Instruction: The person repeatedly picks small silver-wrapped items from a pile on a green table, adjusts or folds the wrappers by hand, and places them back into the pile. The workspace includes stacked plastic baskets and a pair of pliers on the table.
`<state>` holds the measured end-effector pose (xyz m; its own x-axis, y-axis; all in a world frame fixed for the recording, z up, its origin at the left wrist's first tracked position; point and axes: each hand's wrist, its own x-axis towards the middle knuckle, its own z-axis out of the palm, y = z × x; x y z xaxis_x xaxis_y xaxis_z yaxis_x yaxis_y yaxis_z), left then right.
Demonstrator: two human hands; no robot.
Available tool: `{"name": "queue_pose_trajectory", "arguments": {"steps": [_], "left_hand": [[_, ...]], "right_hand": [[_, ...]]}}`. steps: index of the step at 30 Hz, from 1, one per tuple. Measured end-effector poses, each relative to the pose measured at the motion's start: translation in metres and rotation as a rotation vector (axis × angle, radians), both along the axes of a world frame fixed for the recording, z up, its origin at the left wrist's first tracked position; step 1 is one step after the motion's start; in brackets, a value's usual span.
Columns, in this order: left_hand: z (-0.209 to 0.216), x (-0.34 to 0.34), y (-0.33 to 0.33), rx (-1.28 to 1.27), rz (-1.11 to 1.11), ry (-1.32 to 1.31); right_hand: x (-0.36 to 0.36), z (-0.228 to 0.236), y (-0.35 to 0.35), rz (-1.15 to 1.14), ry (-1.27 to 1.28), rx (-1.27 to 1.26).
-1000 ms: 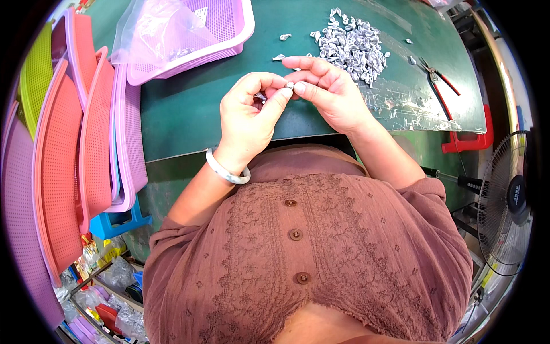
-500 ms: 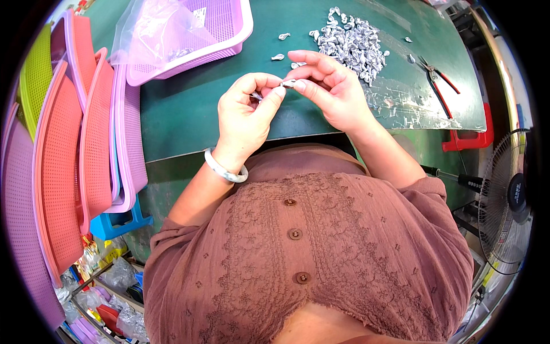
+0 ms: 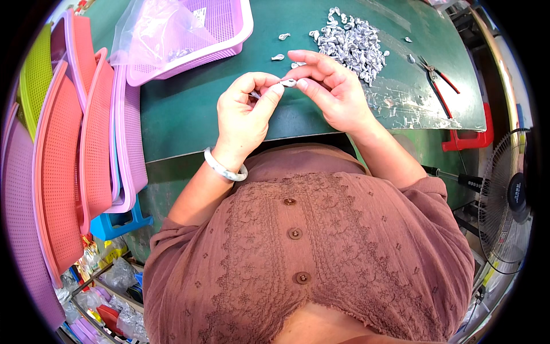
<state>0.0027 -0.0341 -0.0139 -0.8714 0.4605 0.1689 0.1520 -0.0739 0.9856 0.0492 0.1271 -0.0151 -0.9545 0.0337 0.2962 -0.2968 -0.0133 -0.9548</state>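
Observation:
Between my two hands is a small silver-grey teardrop-shaped piece (image 3: 288, 83), held just above the table. My left hand (image 3: 246, 109) pinches its left end between thumb and forefinger. More grey shows in the curl of the left fingers, mostly hidden by them. My right hand (image 3: 339, 97) has thumb and forefinger closed in at the piece's right end, its other fingers loosely bent. Beyond the right hand lies a heap of similar silver-grey pieces (image 3: 350, 46). A few loose ones, such as a single piece (image 3: 278, 57), lie to its left.
On the green table (image 3: 189, 120), a purple basket (image 3: 229, 49) holding a clear plastic bag (image 3: 154, 34) stands far left. Red-handled pliers (image 3: 438, 86) lie at the right. Stacked coloured baskets (image 3: 57, 166) fill the left side; a fan (image 3: 507, 198) stands at the right.
The small piece shows more fully between the fingers, as my right thumb has shifted slightly right off its face. The left fingers have moved very little.

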Motion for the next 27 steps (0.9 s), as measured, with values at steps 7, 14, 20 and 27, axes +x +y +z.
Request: {"name": "queue_pose_trajectory", "arguments": {"steps": [7, 14, 20, 27], "left_hand": [[-0.0004, -0.0004, 0.0003, -0.014, 0.008, -0.010], [-0.0006, -0.0013, -0.0005, 0.028, -0.036, -0.209], [-0.0009, -0.0008, 0.0008, 0.157, -0.108, -0.489], [-0.0017, -0.0013, 0.0006, 0.183, -0.156, -0.578]], "right_hand": [[0.0001, 0.0025, 0.0005, 0.018, -0.010, -0.015], [-0.0007, 0.0015, 0.0001, -0.008, 0.017, 0.012], [-0.0009, -0.0012, -0.0020, -0.063, 0.082, 0.075], [-0.0009, -0.0021, -0.0018, -0.072, 0.081, 0.094]]}}
